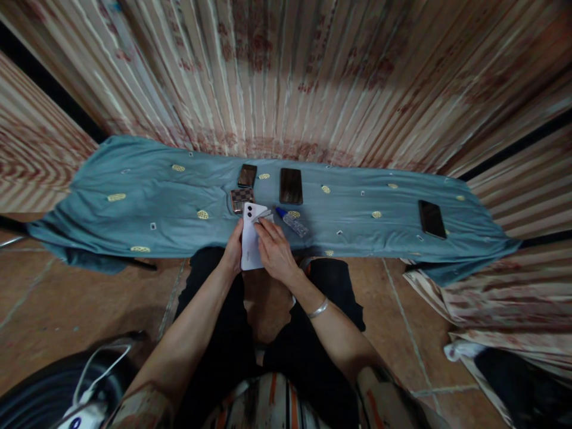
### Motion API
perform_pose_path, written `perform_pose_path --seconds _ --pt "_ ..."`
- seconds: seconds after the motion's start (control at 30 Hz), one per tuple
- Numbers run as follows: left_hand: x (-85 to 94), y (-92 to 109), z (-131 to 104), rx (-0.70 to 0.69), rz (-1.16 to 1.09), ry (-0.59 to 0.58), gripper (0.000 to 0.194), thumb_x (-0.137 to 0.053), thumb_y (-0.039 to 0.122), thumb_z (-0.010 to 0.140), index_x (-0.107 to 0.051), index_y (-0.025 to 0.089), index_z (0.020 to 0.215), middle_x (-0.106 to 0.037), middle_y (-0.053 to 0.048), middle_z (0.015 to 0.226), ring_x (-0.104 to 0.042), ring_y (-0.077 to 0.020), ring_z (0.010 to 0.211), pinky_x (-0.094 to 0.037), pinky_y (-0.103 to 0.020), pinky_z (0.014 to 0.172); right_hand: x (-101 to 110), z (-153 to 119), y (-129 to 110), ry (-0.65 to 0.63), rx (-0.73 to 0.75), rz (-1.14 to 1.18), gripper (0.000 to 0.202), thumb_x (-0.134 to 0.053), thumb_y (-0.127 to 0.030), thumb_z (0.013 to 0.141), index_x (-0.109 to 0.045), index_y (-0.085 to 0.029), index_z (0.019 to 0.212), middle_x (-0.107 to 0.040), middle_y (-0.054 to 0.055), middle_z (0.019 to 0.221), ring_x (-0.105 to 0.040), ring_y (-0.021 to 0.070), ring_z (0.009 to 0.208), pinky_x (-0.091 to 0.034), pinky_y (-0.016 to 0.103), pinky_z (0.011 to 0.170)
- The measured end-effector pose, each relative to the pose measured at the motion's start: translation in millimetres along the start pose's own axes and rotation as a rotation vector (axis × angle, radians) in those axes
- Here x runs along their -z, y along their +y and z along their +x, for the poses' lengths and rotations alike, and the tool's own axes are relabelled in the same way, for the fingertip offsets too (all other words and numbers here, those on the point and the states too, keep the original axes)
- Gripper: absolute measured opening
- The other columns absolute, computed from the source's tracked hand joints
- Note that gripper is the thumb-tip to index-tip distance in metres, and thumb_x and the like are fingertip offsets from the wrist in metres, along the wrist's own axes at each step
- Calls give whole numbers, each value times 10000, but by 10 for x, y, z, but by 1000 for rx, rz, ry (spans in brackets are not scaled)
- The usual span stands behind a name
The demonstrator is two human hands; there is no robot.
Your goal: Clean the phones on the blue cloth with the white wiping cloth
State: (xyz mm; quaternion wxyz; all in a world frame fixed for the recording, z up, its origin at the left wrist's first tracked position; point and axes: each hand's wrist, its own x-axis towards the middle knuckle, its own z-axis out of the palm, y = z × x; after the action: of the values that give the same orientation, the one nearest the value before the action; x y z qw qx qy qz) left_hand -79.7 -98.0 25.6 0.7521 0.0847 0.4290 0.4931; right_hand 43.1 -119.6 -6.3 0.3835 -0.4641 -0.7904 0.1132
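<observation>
A white smartphone (pixel 251 241) is held back side up over the front edge of the covered table, its dark camera lenses at the top left. My left hand (pixel 233 245) grips its left side. On the phone's back presses my right hand (pixel 273 245), fingers closed over a small greyish cloth (pixel 263 215). Just right of that hand lies a clear spray bottle (pixel 295 225) with a blue top. Beyond the phone are a brown checkered case or wallet (pixel 242 200) and a small dark phone-like device (pixel 247 176).
Further back on the blue-green tablecloth (pixel 156 220) lies a dark tablet-like device (pixel 291 186). Another dark device (pixel 432 218) rests near the right end. Patterned curtains (pixel 286 77) hang behind the table. At the lower left, a white power strip (pixel 84 411) sits on a black round object (pixel 36 387).
</observation>
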Motion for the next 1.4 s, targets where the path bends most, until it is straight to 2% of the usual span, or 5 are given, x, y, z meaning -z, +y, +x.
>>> perform_pose_path --seconds 0.33,0.63,0.83,1.03,1.4 --pt "-44 -12 -3 -23 15 64 511 -354 398 1033 -684 66 1240 -799 -104 869 -754 -241 971 -562 -319 959 67 -72 -80 -29 13 20 426 -387 -185 1002 -614 -103 1353 -594 181 1419 -530 268 1330 -449 478 1152" --pt "-108 -28 -67 -53 33 66 470 -385 360 1031 -639 98 1327 -796 -82 999 -737 -208 1045 -539 -278 1006 -27 31 -123 -5 -12 21 476 -390 -222 1004 -547 -87 1433 -514 195 1507 -452 289 1417 -400 506 1194" --pt "-71 -20 -45 -48 -2 37 468 -343 358 1039 -652 116 1293 -792 -75 974 -734 -213 1043 -564 -276 967 -65 2 -225 -10 41 25 475 -361 -204 1016 -533 -62 1436 -534 205 1486 -433 280 1436 -387 504 1218" --pt "-12 -25 12 -36 -29 13 382 -464 390 993 -680 146 1192 -779 -70 962 -742 -221 994 -585 -291 920 -31 -48 -271 -26 69 30 474 -373 -162 1002 -532 -103 1445 -560 174 1469 -468 264 1413 -423 499 1199" --pt "-100 -26 -56 -48 -37 38 388 -374 331 1025 -677 134 1167 -774 -62 943 -731 -195 1013 -570 -246 920 -12 31 -225 -24 89 18 457 -369 -188 1022 -545 -43 1417 -549 206 1477 -445 263 1429 -393 466 1221"
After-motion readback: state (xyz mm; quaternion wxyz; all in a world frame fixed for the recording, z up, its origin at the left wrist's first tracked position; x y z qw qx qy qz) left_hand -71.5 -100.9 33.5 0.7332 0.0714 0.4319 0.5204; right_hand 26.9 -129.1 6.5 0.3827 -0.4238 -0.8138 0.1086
